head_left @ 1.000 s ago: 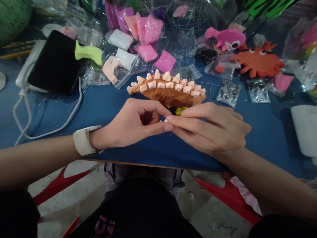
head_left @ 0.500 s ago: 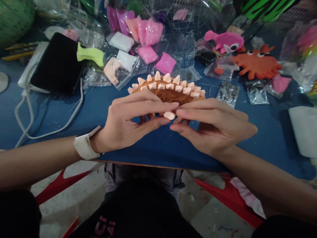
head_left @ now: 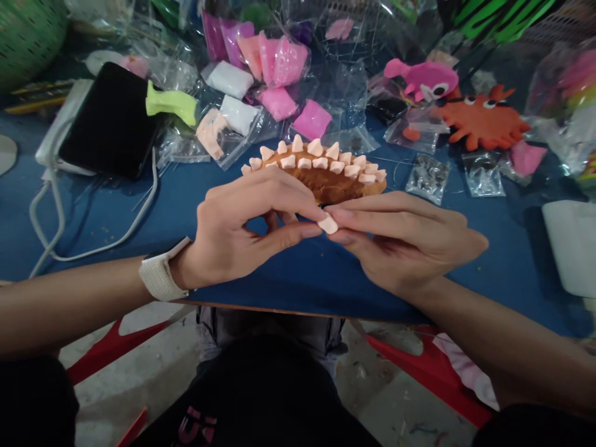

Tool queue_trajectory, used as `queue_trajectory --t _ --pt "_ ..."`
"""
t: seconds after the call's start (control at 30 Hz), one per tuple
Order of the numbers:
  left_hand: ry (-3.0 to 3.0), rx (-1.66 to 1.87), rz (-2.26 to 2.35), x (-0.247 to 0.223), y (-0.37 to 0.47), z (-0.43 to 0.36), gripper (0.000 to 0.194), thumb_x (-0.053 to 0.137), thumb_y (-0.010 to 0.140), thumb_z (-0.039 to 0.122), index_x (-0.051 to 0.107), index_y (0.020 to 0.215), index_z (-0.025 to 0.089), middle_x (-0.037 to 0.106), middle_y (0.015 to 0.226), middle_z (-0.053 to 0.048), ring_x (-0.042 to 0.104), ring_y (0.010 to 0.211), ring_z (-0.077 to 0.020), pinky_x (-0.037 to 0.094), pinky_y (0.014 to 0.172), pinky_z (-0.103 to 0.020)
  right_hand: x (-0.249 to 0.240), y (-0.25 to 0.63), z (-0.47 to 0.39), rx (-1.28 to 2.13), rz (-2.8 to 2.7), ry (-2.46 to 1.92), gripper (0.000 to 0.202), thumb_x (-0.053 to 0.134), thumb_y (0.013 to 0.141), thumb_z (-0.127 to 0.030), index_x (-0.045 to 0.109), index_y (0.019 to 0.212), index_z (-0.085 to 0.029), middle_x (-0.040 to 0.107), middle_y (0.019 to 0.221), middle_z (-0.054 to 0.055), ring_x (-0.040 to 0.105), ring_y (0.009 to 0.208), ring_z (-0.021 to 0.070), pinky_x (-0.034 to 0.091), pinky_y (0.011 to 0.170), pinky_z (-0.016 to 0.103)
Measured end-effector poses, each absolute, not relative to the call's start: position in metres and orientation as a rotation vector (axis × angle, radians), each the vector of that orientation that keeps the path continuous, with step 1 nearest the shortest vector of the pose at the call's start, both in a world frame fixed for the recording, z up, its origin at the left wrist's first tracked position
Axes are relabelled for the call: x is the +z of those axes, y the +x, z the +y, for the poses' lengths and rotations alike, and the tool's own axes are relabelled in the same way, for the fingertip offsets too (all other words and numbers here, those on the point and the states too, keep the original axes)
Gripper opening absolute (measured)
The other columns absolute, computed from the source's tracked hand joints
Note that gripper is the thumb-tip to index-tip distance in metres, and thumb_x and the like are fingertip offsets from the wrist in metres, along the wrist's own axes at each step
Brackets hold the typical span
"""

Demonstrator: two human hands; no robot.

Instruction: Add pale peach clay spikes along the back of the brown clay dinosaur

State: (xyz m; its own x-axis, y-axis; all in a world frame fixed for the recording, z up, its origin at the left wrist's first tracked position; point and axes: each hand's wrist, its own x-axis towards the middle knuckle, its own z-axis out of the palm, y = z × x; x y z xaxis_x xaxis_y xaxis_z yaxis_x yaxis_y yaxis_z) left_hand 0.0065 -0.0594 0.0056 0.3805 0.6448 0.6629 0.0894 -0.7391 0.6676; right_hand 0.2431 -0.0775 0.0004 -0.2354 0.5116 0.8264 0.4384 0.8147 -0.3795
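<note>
Between the fingertips of my left hand [head_left: 251,223] and my right hand [head_left: 410,236] is a small pale peach piece of clay [head_left: 328,223], pinched from both sides. Just behind the hands rests a brown curved clay body [head_left: 330,183] carrying two rows of pale peach pointed lumps [head_left: 315,147] along its top. My hands cover its lower front part. A white-banded watch [head_left: 162,276] is on my left wrist.
Left lie a black tablet [head_left: 112,121] and a white cable [head_left: 105,251]. Behind the clay body are pink clay packets [head_left: 313,119], white packets [head_left: 238,113] and a lime clay strip [head_left: 171,102]. An orange clay crab [head_left: 487,121] and pink clay figure [head_left: 421,79] lie back right.
The peach piece has moved slightly right and down and is tilted differently. My fingertips have closed in around it, and the left fingers bend more.
</note>
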Motion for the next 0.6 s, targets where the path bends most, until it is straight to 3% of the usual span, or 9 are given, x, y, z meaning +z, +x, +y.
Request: queue_trajectory --t 0.3,0.6 --pt "2.117 1.413 0.607 0.0049 0.0074 -0.0585 0.015 0.094 0.098 0.031 0.090 0.112 0.028 0.090 0.106 -0.004 0.082 0.084 -0.0140 0.067 0.067 -0.024 0.0026 0.2422 -0.0787 0.114 -1.872 -0.695 0.016 0.094 0.096 -0.020 0.089 0.110 -0.027 0.093 0.103 0.001 0.088 0.080 0.0170 0.076 0.071 0.025" --pt "2.188 1.379 0.586 0.0053 0.0035 -0.0544 0.015 0.093 0.099 0.024 0.092 0.113 0.026 0.091 0.109 -0.002 0.086 0.091 -0.0129 0.071 0.082 -0.022 0.0015 0.2452 -0.0783 0.076 -1.911 -0.693 0.020 0.094 0.097 -0.021 0.088 0.114 -0.027 0.093 0.106 0.001 0.089 0.082 0.0170 0.076 0.072 0.025"
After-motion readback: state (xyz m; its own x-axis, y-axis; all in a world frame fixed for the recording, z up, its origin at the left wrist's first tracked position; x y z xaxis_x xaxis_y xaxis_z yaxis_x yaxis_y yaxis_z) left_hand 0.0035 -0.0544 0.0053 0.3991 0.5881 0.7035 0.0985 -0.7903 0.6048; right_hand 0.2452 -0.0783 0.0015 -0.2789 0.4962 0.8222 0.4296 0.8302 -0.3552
